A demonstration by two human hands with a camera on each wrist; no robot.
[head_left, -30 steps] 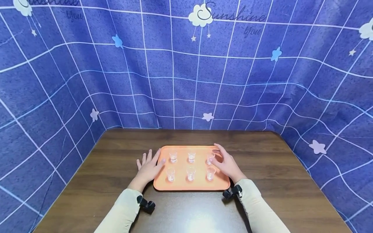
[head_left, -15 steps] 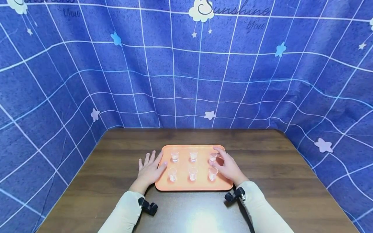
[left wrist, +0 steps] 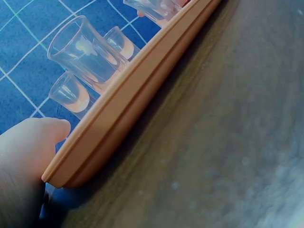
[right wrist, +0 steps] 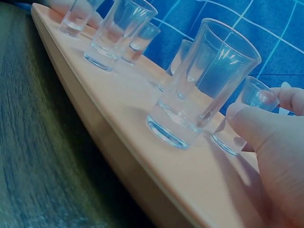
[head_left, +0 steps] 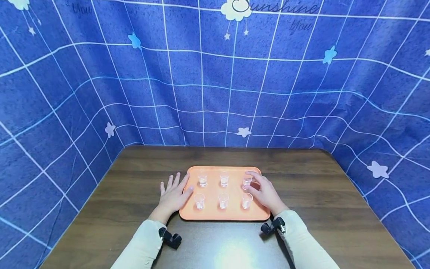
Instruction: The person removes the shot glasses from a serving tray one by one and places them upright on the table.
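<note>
An orange tray [head_left: 211, 215] lies on the table, carrying several clear shot glasses in two rows. My right hand [head_left: 267, 195] reaches over the tray's right side, thumb and fingers around the back-right shot glass [head_left: 246, 182]. In the right wrist view the thumb [right wrist: 247, 118] lies against that glass [right wrist: 257, 92], which stands upright with its base at the tray; some fingers are hidden behind it. Spread fingers and thumb of my left hand [head_left: 172, 198] rest at the tray's left edge. The left wrist view shows its thumb [left wrist: 57, 129] by the rim.
The front-right shot glass [head_left: 246, 201] stands close to my right hand. Other glasses, such as the back-middle one [head_left: 224, 180] and the front-left one [head_left: 199, 201], stand apart. A brown wooden table [head_left: 147, 164] surrounds the tray, with a blue gridded curtain [head_left: 215, 101] behind.
My right thumb and fingers have closed in on the back-right shot glass. The left hand stays at the tray's edge. The head view has shifted slightly.
</note>
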